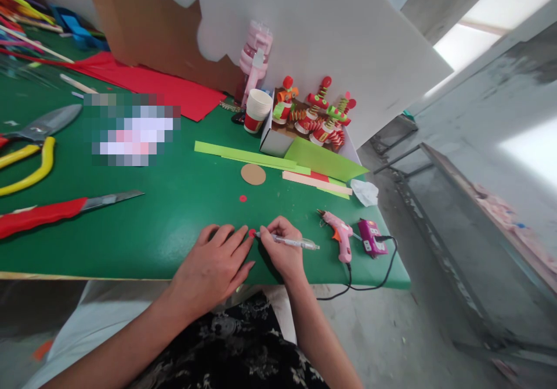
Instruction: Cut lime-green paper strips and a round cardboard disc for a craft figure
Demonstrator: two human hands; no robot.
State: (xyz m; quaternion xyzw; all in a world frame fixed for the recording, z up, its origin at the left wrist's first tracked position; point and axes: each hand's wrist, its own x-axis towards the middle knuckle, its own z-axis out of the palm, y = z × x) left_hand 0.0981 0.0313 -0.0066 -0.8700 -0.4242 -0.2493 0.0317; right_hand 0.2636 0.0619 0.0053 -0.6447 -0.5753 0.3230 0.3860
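Observation:
On the green tabletop [174, 226] my left hand [213, 261] lies palm down with its fingers stretched out and apart. One of its fingertips is beside a small red paper circle [252, 233], perhaps touching its edge. A clear-barrelled pen [296, 241] is pinched in my right hand [282, 249], with its tip at that circle. Another small red circle [243, 198] lies a little farther off, short of a round brown cardboard disc [253, 174].
A pink glue gun [342, 235] and purple power socket [372, 238] sit right, with a cord over the front edge. Green paper strips [243, 154] lie behind. A box [278, 139] holds paper figures. A red-handled knife [47, 215] and yellow-handled shears [46, 159] lie left.

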